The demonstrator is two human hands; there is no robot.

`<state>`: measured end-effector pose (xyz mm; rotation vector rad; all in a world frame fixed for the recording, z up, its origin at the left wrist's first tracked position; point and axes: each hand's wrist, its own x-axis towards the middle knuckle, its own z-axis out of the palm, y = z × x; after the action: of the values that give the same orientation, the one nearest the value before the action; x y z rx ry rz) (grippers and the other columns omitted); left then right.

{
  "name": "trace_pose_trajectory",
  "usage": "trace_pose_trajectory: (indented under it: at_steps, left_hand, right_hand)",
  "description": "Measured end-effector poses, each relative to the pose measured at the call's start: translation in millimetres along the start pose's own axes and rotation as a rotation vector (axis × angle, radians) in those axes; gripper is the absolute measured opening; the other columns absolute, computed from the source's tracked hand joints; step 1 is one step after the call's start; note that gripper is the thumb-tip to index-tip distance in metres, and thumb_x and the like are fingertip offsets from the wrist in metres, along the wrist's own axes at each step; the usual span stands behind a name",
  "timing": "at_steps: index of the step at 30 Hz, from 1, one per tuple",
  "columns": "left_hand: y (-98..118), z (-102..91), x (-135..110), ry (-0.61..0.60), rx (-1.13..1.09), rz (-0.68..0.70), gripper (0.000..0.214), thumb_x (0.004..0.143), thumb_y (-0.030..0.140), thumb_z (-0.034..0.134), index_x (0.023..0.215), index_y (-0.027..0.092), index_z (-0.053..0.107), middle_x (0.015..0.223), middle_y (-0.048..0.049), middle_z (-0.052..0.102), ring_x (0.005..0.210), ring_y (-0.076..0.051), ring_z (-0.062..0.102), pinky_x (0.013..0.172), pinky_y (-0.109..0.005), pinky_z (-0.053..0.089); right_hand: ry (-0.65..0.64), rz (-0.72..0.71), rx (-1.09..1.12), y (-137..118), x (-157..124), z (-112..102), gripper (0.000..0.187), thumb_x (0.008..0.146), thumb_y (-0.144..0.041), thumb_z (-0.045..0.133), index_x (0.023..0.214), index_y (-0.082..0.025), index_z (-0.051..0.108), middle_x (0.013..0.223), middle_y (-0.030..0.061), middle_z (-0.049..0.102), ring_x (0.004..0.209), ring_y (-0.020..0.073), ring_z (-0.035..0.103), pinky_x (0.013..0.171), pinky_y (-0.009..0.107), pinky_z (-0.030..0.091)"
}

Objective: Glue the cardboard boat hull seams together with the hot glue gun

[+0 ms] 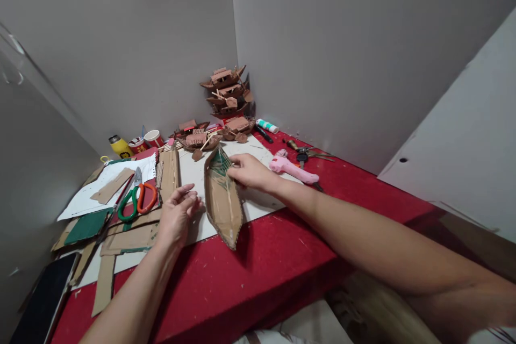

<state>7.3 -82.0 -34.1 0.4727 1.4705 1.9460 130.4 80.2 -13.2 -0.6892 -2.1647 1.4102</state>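
Note:
A cardboard boat hull [223,203], open at the top with a green patch inside one end, is held a little above the white sheet [192,174]. My right hand [249,172] pinches its right side wall near the far, pointed end. To the left of the hull is my left hand [180,212], fingers loosely curled and apart, holding nothing that I can see. A small gap lies between its fingertips and the hull. The hull's near tip points toward the table's front edge.
Scissors with green and orange handles [137,199] lie on cardboard scraps [129,239] at left, near a dark tablet-like slab [44,298]. Finished model boats [226,91] stand stacked in the corner. A pink glue gun [294,168], pliers [312,153] and a marker [264,134] lie at right.

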Motion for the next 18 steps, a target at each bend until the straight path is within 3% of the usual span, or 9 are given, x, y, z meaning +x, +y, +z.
trace_pose_trajectory:
  at_steps: [3, 5, 9, 12, 15, 18]
  left_hand:
    - [3.9, -1.8, 1.2, 0.065, -0.007, 0.059, 0.035, 0.054, 0.013, 0.081, 0.086, 0.013, 0.067, 0.067, 0.0020, 0.064, 0.059, -0.008, 0.063, 0.062, -0.021, 0.054]
    - [7.3, -1.6, 0.2, 0.088, 0.000, 0.078, 0.033, 0.054, 0.013, 0.082, 0.083, 0.012, 0.067, 0.066, 0.0010, 0.065, 0.059, -0.009, 0.064, 0.061, -0.021, 0.055]
    - [14.7, -1.1, -2.2, 0.096, 0.021, 0.074, 0.031, 0.055, 0.011, 0.081, 0.083, 0.010, 0.066, 0.068, -0.0027, 0.069, 0.059, -0.011, 0.066, 0.059, -0.021, 0.056]
    - [18.3, 0.1, -4.2, 0.063, 0.012, 0.054, 0.025, 0.061, 0.010, 0.079, 0.082, 0.010, 0.065, 0.069, -0.0047, 0.071, 0.058, -0.012, 0.067, 0.058, -0.021, 0.056]
    - [20.4, 3.8, -8.4, -0.004, -0.001, -0.002, 0.019, 0.069, 0.011, 0.073, 0.087, 0.011, 0.065, 0.065, -0.0050, 0.070, 0.057, -0.014, 0.068, 0.055, -0.022, 0.056]
    - [22.3, 9.2, -15.1, -0.094, -0.033, -0.071, 0.018, 0.076, 0.011, 0.066, 0.094, 0.011, 0.065, 0.068, -0.0070, 0.072, 0.064, -0.016, 0.070, 0.059, -0.023, 0.057]
  right_hand:
    - [-0.020, -0.083, -0.326, 7.6, 3.8, -4.0, 0.012, 0.068, -0.013, 0.051, 0.075, -0.014, 0.060, 0.057, 0.0011, 0.059, 0.050, 0.0125, 0.053, 0.049, 0.023, 0.038]
    - [-0.008, -0.115, -0.426, 11.3, 5.5, -4.6, 0.020, 0.069, -0.016, 0.053, 0.084, -0.012, 0.066, 0.071, 0.0060, 0.066, 0.062, 0.0156, 0.057, 0.057, 0.025, 0.040]
    - [0.112, -0.128, -0.467, 13.0, 7.7, -4.4, 0.038, 0.075, -0.020, 0.054, 0.110, -0.010, 0.066, 0.087, 0.0109, 0.069, 0.076, 0.0189, 0.060, 0.069, 0.028, 0.043]
    - [0.264, -0.199, -0.359, 9.8, 6.3, -2.8, 0.032, 0.079, -0.022, 0.053, 0.104, -0.011, 0.069, 0.076, 0.0072, 0.068, 0.067, 0.0158, 0.058, 0.066, 0.027, 0.043]
    - [0.313, -0.404, -0.126, 5.1, -1.9, 2.2, 0.024, 0.084, -0.025, 0.052, 0.095, -0.012, 0.069, 0.069, 0.0036, 0.066, 0.059, 0.0126, 0.056, 0.059, 0.025, 0.044]
    - [0.194, -0.744, -0.055, 1.1, -14.4, 9.4, 0.020, 0.085, -0.028, 0.057, 0.096, -0.015, 0.068, 0.077, 0.0043, 0.067, 0.064, 0.0119, 0.058, 0.061, 0.024, 0.047]
